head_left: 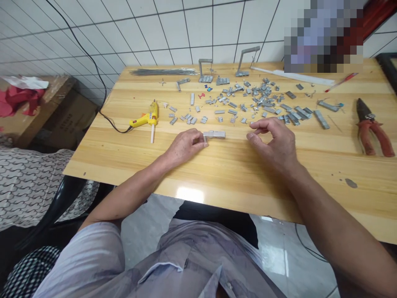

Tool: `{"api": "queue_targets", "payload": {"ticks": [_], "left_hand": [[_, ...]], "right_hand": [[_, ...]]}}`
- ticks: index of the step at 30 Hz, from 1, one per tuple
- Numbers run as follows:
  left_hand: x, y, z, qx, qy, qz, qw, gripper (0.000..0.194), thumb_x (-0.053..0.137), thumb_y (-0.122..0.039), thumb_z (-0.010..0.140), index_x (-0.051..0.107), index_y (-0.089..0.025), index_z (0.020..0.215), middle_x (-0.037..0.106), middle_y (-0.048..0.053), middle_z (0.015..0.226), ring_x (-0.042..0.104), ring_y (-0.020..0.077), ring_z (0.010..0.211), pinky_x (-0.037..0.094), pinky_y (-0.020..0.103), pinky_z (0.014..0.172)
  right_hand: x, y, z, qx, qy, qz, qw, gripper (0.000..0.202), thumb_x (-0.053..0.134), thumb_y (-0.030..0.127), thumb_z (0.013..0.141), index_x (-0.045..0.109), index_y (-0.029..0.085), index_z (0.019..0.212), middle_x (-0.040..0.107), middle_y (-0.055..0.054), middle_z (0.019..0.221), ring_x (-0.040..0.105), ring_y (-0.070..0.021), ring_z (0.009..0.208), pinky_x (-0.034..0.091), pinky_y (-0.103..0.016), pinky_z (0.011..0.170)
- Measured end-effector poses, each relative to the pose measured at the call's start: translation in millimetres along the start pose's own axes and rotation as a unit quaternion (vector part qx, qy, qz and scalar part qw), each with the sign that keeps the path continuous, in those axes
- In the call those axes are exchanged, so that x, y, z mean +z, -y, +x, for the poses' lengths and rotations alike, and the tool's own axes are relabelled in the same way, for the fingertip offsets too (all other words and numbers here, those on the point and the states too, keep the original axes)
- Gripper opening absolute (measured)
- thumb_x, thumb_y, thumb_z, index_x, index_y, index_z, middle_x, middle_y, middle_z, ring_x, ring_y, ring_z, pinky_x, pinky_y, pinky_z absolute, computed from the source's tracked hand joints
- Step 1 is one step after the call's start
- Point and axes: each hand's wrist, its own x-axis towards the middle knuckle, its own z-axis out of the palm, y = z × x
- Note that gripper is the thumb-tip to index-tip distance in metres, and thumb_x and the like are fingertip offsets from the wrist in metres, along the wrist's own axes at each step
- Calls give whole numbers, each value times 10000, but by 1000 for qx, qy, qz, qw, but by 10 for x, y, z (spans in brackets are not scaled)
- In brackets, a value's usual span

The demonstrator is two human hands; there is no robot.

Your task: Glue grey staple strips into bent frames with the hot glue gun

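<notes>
Grey metallic strip (216, 134); left grip (185, 145)

Our left hand (186, 145) rests low toward the left, thumb and fingertips pinched together; our right hand (274, 142) hovers at the right, thumb and index finger apart, both forearms reaching from near.

you get bright, even light, a white glare patch on the table (229, 174)'s near edge, soft shadows, and wide-angle stretching.
</notes>
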Motion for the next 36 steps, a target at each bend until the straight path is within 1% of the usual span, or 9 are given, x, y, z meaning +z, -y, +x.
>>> {"api": "queue_targets", "payload": {"ticks": [3, 6, 8, 11, 13, 16, 20, 27, 36], "left_hand": [[-7, -22, -13, 1, -8, -11, 1000, 246, 732, -286, 904, 617, -174, 718, 618, -7, 777, 574, 132, 716, 422, 274, 688], [-41, -102, -51, -12, 6, -52, 999, 243, 706, -349, 917, 656, -180, 749, 636, -1, 789, 574, 137, 726, 417, 263, 654], [-68, -171, -83, -35, 31, -92, 995, 261, 696, -384, 918, 664, -181, 756, 638, -1, 778, 569, 137, 723, 405, 251, 622], [-91, -254, -119, -71, 85, -158, 981, 273, 695, -417, 910, 664, -183, 772, 625, -11, 747, 541, 124, 682, 388, 240, 588], [-91, -283, -125, -88, 116, -200, 969, 272, 701, -429, 900, 666, -182, 793, 617, -16, 743, 523, 116, 662, 382, 239, 581], [-86, -297, -114, -106, 140, -235, 956, 291, 719, -445, 879, 658, -173, 798, 599, -17, 742, 510, 112, 659, 372, 239, 587], [-90, -316, -92, -119, 159, -240, 950, 342, 725, -477, 865, 636, -159, 779, 561, -24, 716, 486, 106, 651, 361, 241, 604], [-95, -414, -73, -128, 183, -230, 947, 346, 718, -485, 833, 627, -155, 780, 555, -28, 715, 475, 107, 653, 366, 243, 616], [-68, -409, -53, -125, 203, -208, 948, 344, 722, -485, 818, 663, -146, 799, 575, -11, 721, 468, 114, 667, 368, 234, 613]], "right_hand": [[-5, -1, 3, 0, 4, -1, 1000, 151, 733, 224, 876, 700, 300, 1001, 730, -35, 890, 684, -245, 779, 580, -458, 765], [-4, -2, 4, -2, -1, 1, 1000, 146, 725, 226, 882, 699, 301, 1005, 725, -32, 880, 682, -243, 778, 579, -453, 758], [-3, 0, 4, -8, -7, 3, 1000, 147, 722, 223, 884, 699, 300, 1007, 731, -32, 894, 682, -237, 775, 578, -445, 747], [-5, 20, 5, -24, -7, 7, 1000, 155, 724, 220, 888, 701, 288, 1024, 743, -39, 934, 686, -228, 781, 579, -432, 746], [-10, 47, 3, -35, 0, 10, 999, 164, 728, 221, 892, 702, 272, 1046, 749, -52, 969, 693, -223, 794, 584, -421, 747], [-19, 100, -2, -36, 24, 17, 999, 186, 727, 242, 904, 699, 252, 1087, 755, -71, 1029, 702, -223, 831, 594, -415, 766], [-18, 146, -12, -25, 58, 24, 998, 189, 703, 273, 925, 699, 250, 1113, 759, -86, 1069, 708, -237, 898, 599, -432, 814], [23, 141, -49, -54, 73, 44, 995, 235, 683, 274, 947, 692, 260, 1182, 773, -109, 1147, 718, -287, 1089, 615, -450, 827], [35, 164, -41, -67, 79, 52, 993, 251, 694, 307, 944, 695, 251, 1189, 773, -116, 1176, 726, -288, 1077, 618, -458, 845]]}}
